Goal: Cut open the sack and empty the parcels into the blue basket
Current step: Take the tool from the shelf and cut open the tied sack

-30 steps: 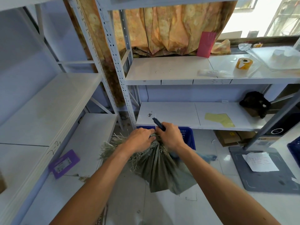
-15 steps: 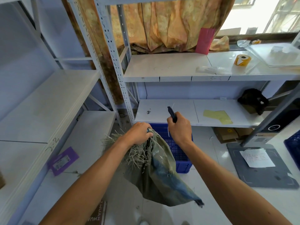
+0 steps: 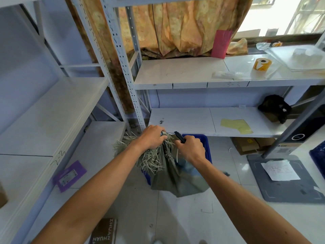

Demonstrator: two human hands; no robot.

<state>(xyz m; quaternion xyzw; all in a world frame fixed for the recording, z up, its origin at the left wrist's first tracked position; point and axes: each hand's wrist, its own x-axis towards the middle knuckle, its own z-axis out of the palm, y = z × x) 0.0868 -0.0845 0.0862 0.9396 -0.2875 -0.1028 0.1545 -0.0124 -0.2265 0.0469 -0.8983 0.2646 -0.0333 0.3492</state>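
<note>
The left hand [image 3: 152, 137] clenches the frayed neck of the sack [image 3: 173, 170], the right hand [image 3: 190, 148] grips a knife [image 3: 179, 137], hiding most of the blue basket [image 3: 206, 147] under the shelf [image 3: 211, 120].

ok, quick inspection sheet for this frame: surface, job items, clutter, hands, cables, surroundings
Surface: pale tiled floor, some scuffs and bits.
Job's things: green woven sack, frayed top bunched up, held over the blue basket on the floor; no parcels seen.
Clutter: purple card on the low left shelf; yellow tape roll and pink card on the upper shelf; yellow sheet and black bundle on the lower shelf; paper on a grey mat.
Grippers: left hand grips the sack's neck; right hand holds a dark cutter at the neck.
Cables: nothing seen.
Surroundings: white metal shelving, orange curtain, bright window.
</note>
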